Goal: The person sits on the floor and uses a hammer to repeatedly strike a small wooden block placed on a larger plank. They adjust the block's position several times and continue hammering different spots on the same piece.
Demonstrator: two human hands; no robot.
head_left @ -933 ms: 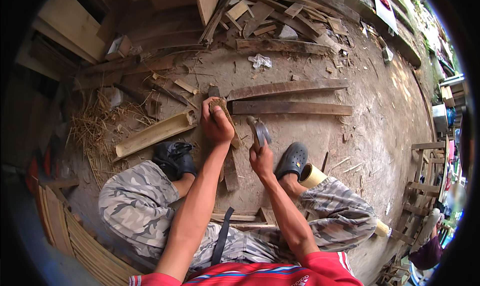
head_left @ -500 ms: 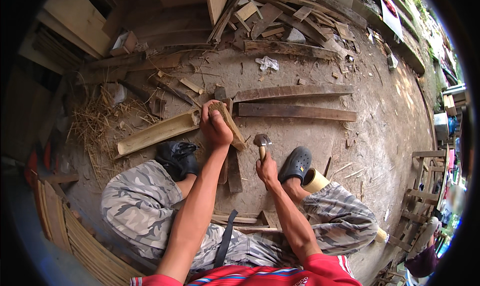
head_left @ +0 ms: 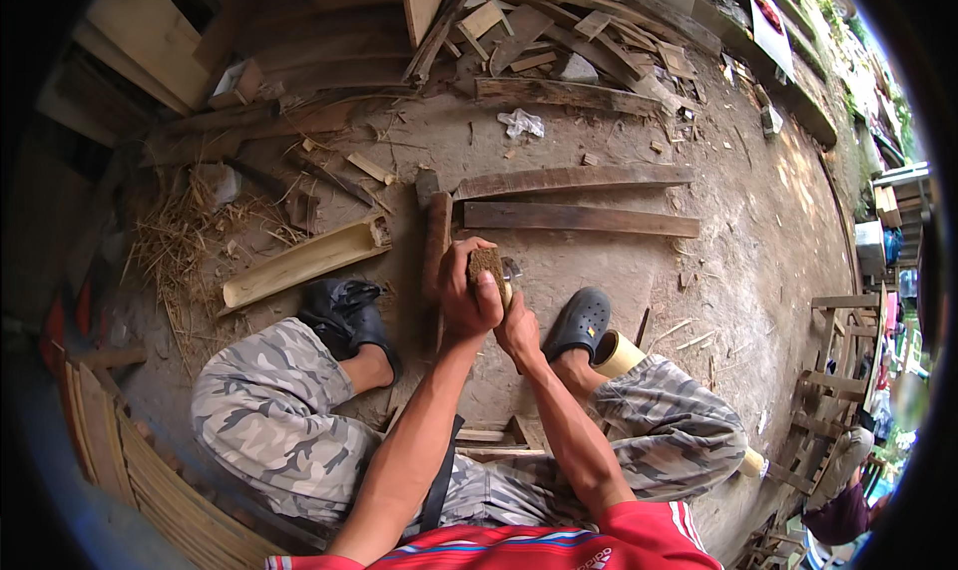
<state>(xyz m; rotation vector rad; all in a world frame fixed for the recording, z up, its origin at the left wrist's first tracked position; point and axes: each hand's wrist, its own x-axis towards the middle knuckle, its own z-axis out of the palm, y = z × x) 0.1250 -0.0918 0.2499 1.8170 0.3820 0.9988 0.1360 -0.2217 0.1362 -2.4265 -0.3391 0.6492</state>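
The ground (head_left: 743, 271) surrounds the beam (head_left: 438, 233), which serves as landmark. A scrap pile (head_left: 559, 46) lies beyond the beam, well apart. Straw (head_left: 190, 256) spreads to its left, also well apart. Two dark planks (head_left: 582, 219) lie to its right, their left ends just beside its far end. A bamboo half (head_left: 304, 264), hollow side up, lies to its left. A grey clog (head_left: 582, 320) stands to its right. The left hand (head_left: 469, 295), just right of the beam, has fingers and thumb wrapped around the block (head_left: 486, 262), end face upward. The right hand (head_left: 521, 328), farther right of the beam, is curled around the hammer (head_left: 512, 269); the handle is mostly hidden and the head partly so.
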